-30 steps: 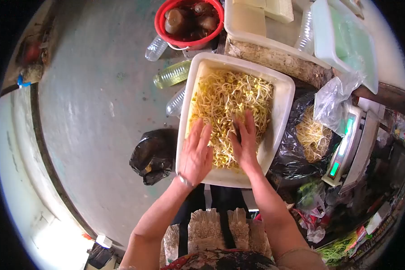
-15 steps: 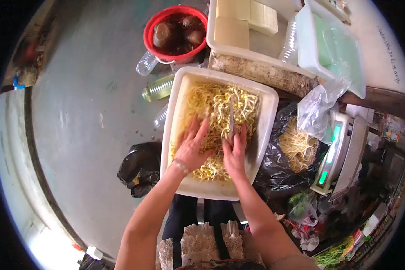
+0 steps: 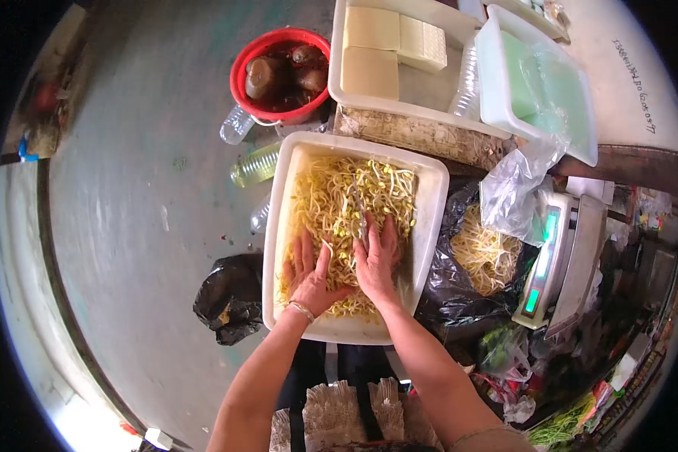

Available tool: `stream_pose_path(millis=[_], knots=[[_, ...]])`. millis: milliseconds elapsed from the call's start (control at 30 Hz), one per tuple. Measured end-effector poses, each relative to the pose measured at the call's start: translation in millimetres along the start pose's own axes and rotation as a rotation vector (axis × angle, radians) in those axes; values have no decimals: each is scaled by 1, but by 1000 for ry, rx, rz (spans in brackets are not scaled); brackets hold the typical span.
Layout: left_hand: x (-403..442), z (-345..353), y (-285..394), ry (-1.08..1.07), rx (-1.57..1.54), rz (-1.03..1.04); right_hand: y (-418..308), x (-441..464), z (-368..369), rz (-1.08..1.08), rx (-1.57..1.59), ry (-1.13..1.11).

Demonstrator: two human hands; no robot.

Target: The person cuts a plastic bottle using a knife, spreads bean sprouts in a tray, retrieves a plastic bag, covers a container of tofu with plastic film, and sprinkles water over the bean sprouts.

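Note:
A white plastic tub in front of me holds a heap of yellow-headed bean sprouts. My left hand, with a bracelet at the wrist, lies on the near left part of the heap, fingers spread among the sprouts. Beside it, my right hand rests on the near right part with its fingers stretched forward and apart. A thin, dark metal tool lies in the sprouts just ahead of the right fingertips; its kind is unclear. Whether the fingers touch it is hidden.
Right of the tub, a black plastic bag holds more sprouts, next to a lit digital scale. Beyond stand a red bucket of dark round items in liquid and a white crate of pale blocks. Plastic bottles lie left.
The whole view has shifted, so the tub appears lower and further left. Relative to the tub, my left hand has drawn back slightly and my right hand has slid forward; the metal tool has shifted slightly.

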State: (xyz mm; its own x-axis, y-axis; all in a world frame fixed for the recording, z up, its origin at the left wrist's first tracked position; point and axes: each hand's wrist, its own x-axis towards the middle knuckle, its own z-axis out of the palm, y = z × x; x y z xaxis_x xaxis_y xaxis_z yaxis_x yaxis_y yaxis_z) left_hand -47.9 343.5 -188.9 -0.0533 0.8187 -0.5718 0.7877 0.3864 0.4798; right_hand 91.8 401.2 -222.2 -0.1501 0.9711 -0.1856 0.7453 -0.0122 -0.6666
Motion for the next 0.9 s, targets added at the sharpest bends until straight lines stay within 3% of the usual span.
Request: stream_pose_path(millis=[133, 233, 333, 433, 567, 767, 900], knots=[[2, -6, 1, -39, -25, -49, -4, 2, -5, 10, -20, 0], [-11, -1, -6, 9, -45, 33, -11, -11, -24, 39, 207, -60], [-31, -4, 4, 161, -43, 79, -19, -35, -36, -65, -7, 20], [-54, 0, 11, 102, -69, 32, -16, -64, -34, 16, -144, -58], [-76, 4, 17, 102, -11, 115, -13, -73, -36, 30, -162, -192], [-86, 9, 24, 34, 107, 113, -19, -70, -61, -108, -56, -93], [-88, 15, 30, -64, 186, 79, -7, -85, -65, -114, -220, -280]])
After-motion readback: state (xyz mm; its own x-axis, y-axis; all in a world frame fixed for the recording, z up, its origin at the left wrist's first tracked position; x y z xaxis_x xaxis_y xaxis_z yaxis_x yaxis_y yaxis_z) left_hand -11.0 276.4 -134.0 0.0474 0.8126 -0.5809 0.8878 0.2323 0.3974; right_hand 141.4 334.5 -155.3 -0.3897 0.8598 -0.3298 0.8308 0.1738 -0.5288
